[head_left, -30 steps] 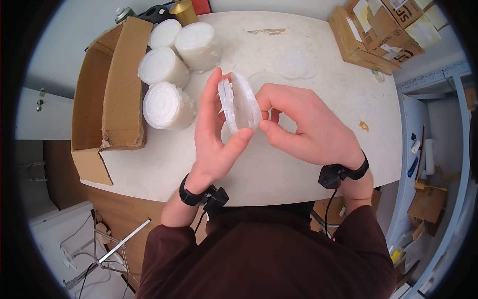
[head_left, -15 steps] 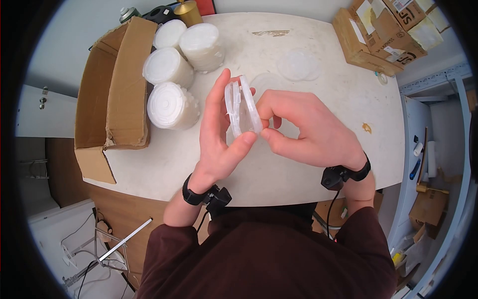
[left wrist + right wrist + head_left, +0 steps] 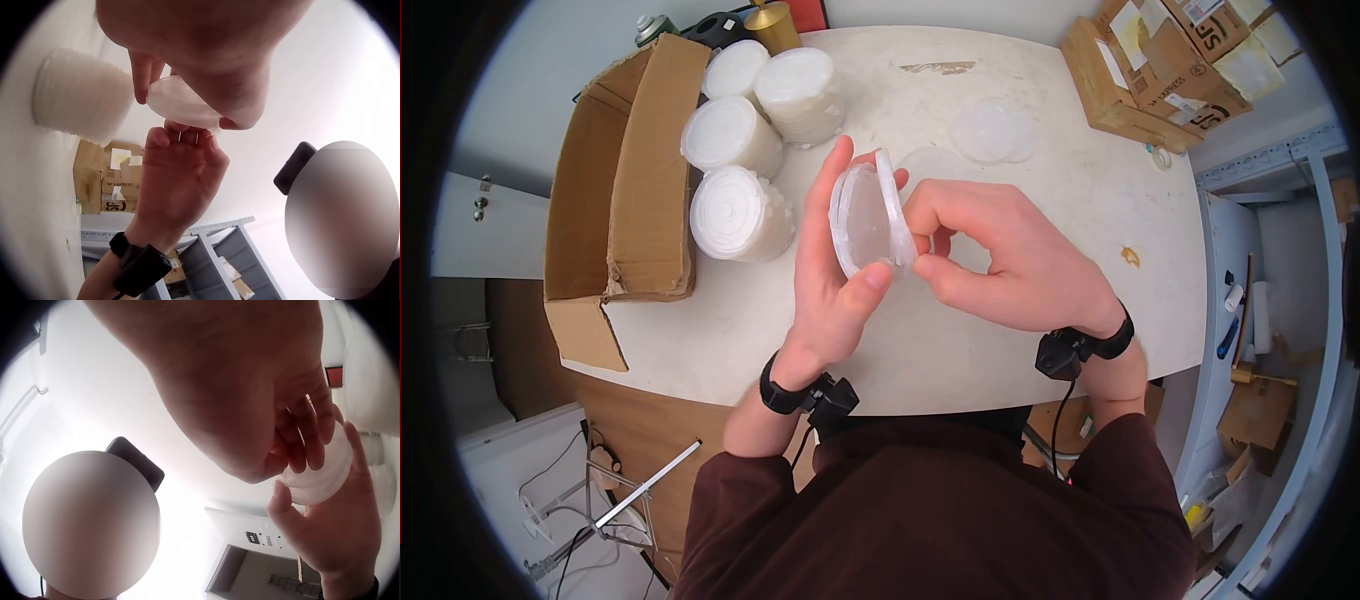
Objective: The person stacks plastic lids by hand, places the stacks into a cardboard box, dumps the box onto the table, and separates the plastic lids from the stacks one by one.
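Note:
A few round, translucent white plastic lids [image 3: 864, 218] stand on edge over the table, fanned apart at the top. My left hand [image 3: 822, 285] grips them from the left, its thumb on the near rim and its fingers behind. From the other side my right hand [image 3: 1022, 258] pinches the lower right edge of the rightmost lid, thumb against curled index finger. In the left wrist view the lid [image 3: 181, 103] shows between both hands. The right wrist view has the pale lid face [image 3: 328, 472] partly covered by fingers.
Several stacks of white lids [image 3: 740, 212] stand at the left beside an open cardboard box [image 3: 645, 180]. Flat clear discs [image 3: 992, 132] lie on the white table [image 3: 1000, 370] behind the right hand. Taped cartons [image 3: 1145, 85] and a tape roll [image 3: 1161, 157] sit at the back right.
The held lids have turned and spread, so one broad lid face now shows on the left and the right one stands nearly edge-on. Both hands stay in almost the same place.

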`<action>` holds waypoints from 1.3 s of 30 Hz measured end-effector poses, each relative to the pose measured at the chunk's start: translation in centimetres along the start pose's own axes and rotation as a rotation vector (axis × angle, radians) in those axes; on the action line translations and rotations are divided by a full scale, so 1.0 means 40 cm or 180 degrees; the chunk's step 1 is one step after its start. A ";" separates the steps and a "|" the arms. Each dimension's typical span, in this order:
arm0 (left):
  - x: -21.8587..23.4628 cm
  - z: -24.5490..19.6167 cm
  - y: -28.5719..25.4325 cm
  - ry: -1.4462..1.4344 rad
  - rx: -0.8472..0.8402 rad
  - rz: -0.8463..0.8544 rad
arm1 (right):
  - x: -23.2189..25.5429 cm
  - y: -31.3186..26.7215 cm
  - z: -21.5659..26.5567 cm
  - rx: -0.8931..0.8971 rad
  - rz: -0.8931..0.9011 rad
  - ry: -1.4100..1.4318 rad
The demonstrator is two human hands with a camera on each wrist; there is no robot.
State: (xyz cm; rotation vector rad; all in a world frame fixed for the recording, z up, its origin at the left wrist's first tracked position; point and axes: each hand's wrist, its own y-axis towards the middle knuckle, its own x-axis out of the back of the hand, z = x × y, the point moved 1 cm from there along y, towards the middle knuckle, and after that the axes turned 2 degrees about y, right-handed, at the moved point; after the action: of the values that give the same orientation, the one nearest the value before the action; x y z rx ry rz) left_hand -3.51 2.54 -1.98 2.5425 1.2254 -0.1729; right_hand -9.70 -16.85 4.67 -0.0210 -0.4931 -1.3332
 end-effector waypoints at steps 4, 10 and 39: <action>0.010 0.009 0.003 0.0210 -0.0160 0.0004 | -0.005 0.000 -0.003 0.0015 -0.0055 -0.0039; 0.020 0.007 0.004 0.0219 -0.0115 -0.0083 | -0.002 0.003 -0.001 -0.0063 -0.0185 0.0019; 0.010 -0.033 0.005 0.0065 0.0121 -0.0163 | 0.046 -0.010 0.024 0.0184 0.0016 -0.0258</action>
State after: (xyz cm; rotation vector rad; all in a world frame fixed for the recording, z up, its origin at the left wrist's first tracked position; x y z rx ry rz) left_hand -3.15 3.17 -0.78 2.5524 1.3079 -0.1839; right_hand -10.11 -18.37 6.06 -0.0286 -0.5996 -1.3165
